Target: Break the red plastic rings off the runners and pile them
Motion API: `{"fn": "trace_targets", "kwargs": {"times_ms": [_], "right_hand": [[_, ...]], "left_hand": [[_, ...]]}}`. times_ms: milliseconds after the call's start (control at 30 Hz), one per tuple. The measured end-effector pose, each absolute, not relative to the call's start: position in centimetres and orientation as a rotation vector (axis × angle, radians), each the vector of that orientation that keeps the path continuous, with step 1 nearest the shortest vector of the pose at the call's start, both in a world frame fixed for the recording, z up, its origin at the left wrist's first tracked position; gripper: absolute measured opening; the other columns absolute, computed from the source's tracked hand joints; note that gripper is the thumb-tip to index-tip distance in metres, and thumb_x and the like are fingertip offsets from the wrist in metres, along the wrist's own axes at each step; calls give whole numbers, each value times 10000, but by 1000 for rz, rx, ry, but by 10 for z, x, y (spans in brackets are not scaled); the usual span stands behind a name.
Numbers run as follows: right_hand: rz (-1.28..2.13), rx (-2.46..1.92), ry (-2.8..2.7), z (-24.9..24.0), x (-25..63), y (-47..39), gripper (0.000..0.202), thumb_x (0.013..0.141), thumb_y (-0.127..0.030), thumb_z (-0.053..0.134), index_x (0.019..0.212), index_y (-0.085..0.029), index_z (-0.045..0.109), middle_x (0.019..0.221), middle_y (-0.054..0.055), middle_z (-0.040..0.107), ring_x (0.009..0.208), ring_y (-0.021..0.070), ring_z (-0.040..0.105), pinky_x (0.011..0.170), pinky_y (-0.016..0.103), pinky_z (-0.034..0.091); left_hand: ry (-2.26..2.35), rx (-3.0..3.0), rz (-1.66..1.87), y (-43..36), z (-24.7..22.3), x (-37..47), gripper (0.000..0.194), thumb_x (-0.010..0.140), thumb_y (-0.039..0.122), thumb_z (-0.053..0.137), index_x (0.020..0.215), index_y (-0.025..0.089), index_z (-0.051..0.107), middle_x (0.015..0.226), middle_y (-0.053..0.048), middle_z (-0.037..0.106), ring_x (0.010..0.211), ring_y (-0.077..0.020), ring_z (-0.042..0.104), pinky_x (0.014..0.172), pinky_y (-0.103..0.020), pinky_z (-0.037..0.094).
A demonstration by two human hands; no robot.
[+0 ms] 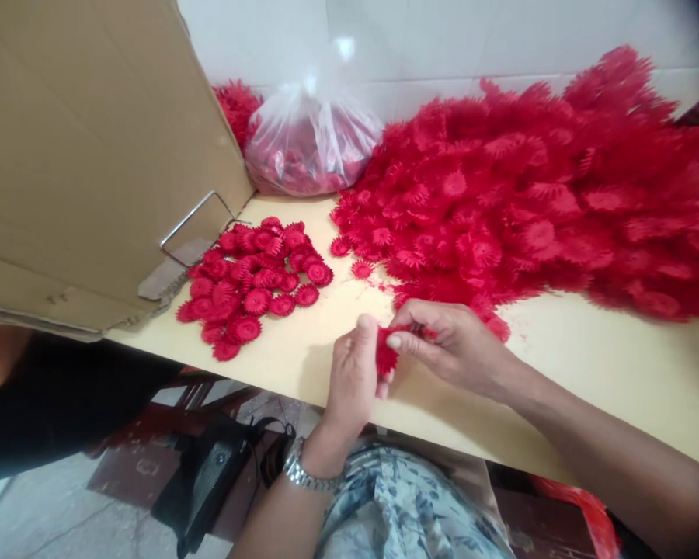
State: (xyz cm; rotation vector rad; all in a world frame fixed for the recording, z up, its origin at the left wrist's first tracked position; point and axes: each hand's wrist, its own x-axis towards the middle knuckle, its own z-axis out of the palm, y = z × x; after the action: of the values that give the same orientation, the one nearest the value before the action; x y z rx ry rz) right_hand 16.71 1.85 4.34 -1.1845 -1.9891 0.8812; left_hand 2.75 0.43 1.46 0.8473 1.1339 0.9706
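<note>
Between my two hands, above the table's front edge, is a red fringed flower piece (387,355). My left hand (354,373) is closed on its left side, thumb pointing up. From the right, my right hand (443,341) pinches its upper edge between thumb and fingers; a little red shows among those fingers too. Left of my hands lies a small heap of round red fringed flower discs (256,279). Beyond my right hand a much larger pile of red flower pieces (501,202) spreads to the right, with a few loose ones at its near-left edge.
A tall cardboard sheet (93,155) stands at the left, with a bent metal wire frame (189,225) at its foot. A tied clear plastic bag (314,147) of red pieces leans by the wall. Below the table (617,373) sits a black bag (203,473). Another person's dark clothing (75,396) shows at left.
</note>
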Motion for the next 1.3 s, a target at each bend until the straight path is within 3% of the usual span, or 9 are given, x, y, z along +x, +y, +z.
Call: {"fn": "trace_targets", "kwargs": {"times_ms": [133, 267, 633, 767, 867, 967, 1100, 1233, 1300], "right_hand": [[587, -1247, -1921, 38, 171, 22, 114, 849, -184, 496, 746, -181, 544, 616, -18, 561, 536, 88, 500, 500, 199, 385], [448, -1341, -1878, 34, 180, 25, 89, 838, -177, 493, 779, -185, 558, 630, -11, 572, 538, 99, 500, 501, 213, 383], [703, -1300, -1887, 37, 184, 25, 198, 882, -280, 456, 769, -177, 583, 598, -7, 534, 529, 111, 482, 480, 229, 383], [12, -1454, -1938, 37, 200, 34, 222, 863, -280, 471, 989, -172, 619, 885, 107, 630, 813, 229, 571, 687, 359, 454], [-230, -1472, -1945, 39, 208, 38, 311, 829, -362, 549, 1088, -199, 606, 1156, 143, 573, 1057, 321, 500, 842, 475, 395], [143, -1238, -2066, 41, 198, 32, 313, 817, -420, 583, 1026, -191, 619, 1041, 118, 625, 978, 264, 549, 818, 418, 429], [873, -1088, -1996, 40, 179, 22, 203, 875, -334, 523, 810, -161, 607, 691, 27, 620, 625, 125, 582, 593, 253, 459], [856, -1233, -1850, 38, 172, 18, 202, 867, -233, 501, 684, -162, 545, 585, -14, 546, 522, 88, 509, 502, 206, 395], [738, -1297, -1845, 37, 173, 18, 225, 864, -224, 484, 648, -168, 515, 559, -26, 499, 502, 81, 465, 479, 201, 362]], "left_hand": [[908, 775, 885, 3, 17, 27, 311, 775, 485, 568, 755, 178, 518, 505, 42, 547, 346, -66, 477, 344, -166, 335], [907, 760, 896, 2, 18, 28, 238, 732, 367, 636, 762, 167, 512, 588, 8, 627, 360, -97, 541, 340, -193, 415], [1058, 808, 941, 5, 15, 27, 423, 737, 514, 607, 558, 166, 448, 359, 59, 473, 223, -29, 336, 245, -137, 182], [1101, 822, 935, 7, 14, 27, 477, 734, 565, 582, 520, 168, 426, 347, 48, 461, 225, -33, 339, 244, -143, 172], [1121, 855, 944, 6, 11, 28, 479, 771, 580, 522, 541, 167, 445, 369, 42, 479, 238, -41, 364, 252, -146, 204], [1140, 902, 969, 5, 10, 30, 466, 802, 560, 491, 566, 159, 476, 383, 42, 486, 252, -45, 391, 261, -141, 239], [1031, 897, 939, 4, 10, 31, 487, 857, 553, 376, 647, 144, 537, 454, 11, 550, 292, -75, 474, 274, -154, 308], [866, 872, 892, 1, 10, 32, 261, 815, 397, 559, 894, 148, 565, 633, -7, 647, 429, -109, 598, 397, -193, 463], [880, 838, 895, -1, 10, 32, 213, 792, 331, 599, 877, 139, 565, 617, -3, 644, 413, -106, 591, 391, -192, 466]]}}
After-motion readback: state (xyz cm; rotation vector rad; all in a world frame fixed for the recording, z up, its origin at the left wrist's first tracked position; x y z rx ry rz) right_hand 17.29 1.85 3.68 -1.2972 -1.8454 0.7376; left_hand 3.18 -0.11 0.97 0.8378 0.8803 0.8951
